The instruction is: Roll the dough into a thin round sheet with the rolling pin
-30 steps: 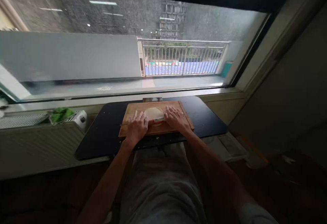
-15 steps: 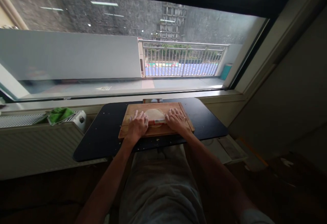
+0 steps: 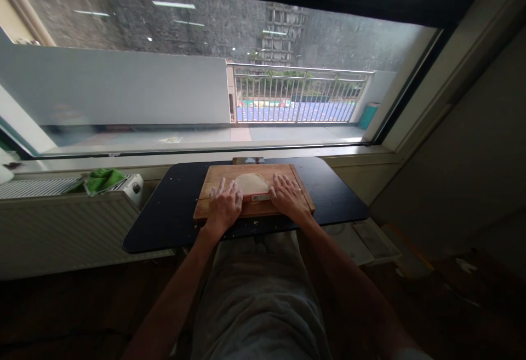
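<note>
A flattened round of dough (image 3: 251, 183) lies on a wooden cutting board (image 3: 224, 172), its far part in view. Across its near edge runs a red cylinder with a white label (image 3: 259, 198), seemingly a rolling pin, its ends hidden under my hands. My left hand (image 3: 226, 201) presses on the left end, whitened fingers stretched forward and apart. On the right end lies my right hand (image 3: 286, 194), palm down, fingers spread over the board. Neither hand wraps its fingers visibly round the pin.
The board rests on a black table (image 3: 164, 206) with small crumbs. A small flat item (image 3: 248, 160) lies behind the board. A green cloth (image 3: 102, 180) is draped on a white radiator (image 3: 74, 228) at left. Ahead is a window with a sill (image 3: 197, 158).
The red cylinder has rolled slightly toward my body, and more of the dough's far part shows. Both hands moved with it. The view has shifted a little.
</note>
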Motion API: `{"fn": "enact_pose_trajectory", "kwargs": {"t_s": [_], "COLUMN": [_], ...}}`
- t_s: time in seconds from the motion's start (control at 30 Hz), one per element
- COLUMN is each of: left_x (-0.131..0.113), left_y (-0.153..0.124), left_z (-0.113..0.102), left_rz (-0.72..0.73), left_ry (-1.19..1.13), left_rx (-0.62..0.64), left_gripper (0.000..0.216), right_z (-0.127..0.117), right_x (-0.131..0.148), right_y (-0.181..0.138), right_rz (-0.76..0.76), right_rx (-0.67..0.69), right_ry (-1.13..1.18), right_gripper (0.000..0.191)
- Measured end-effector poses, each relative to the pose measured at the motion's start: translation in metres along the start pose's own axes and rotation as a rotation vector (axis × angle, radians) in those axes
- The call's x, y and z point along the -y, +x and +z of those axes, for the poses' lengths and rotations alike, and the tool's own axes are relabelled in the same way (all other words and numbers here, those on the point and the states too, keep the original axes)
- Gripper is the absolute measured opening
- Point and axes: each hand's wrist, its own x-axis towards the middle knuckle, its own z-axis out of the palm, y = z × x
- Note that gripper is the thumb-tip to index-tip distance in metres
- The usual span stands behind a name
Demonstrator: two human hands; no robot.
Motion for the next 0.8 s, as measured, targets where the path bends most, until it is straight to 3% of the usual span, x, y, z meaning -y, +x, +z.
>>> {"fn": "enact_pose_trajectory", "kwargs": {"t_s": [0.2, 0.33, 0.8], "left_x": [-0.006, -0.007, 0.004], "left_y": [-0.032, -0.037, 0.041], "left_z": [-0.001, 0.002, 0.000], "left_rz": [0.028, 0.024, -0.088], "left_ry": [-0.016, 0.002, 0.004], "left_rx": [-0.046, -0.065, 0.036], "left_gripper": [0.059, 0.060, 0.055], "right_z": [0.003, 0.004, 0.002], "right_x": [0.004, 0.007, 0.007], "right_y": [-0.021, -0.025, 0.032], "right_rz": [0.008, 0.024, 0.023], "right_rx": [-0.047, -0.075, 0.012], "right_ry": [-0.010, -0.020, -0.022], "right_gripper": [0.069, 0.069, 0.065]}}
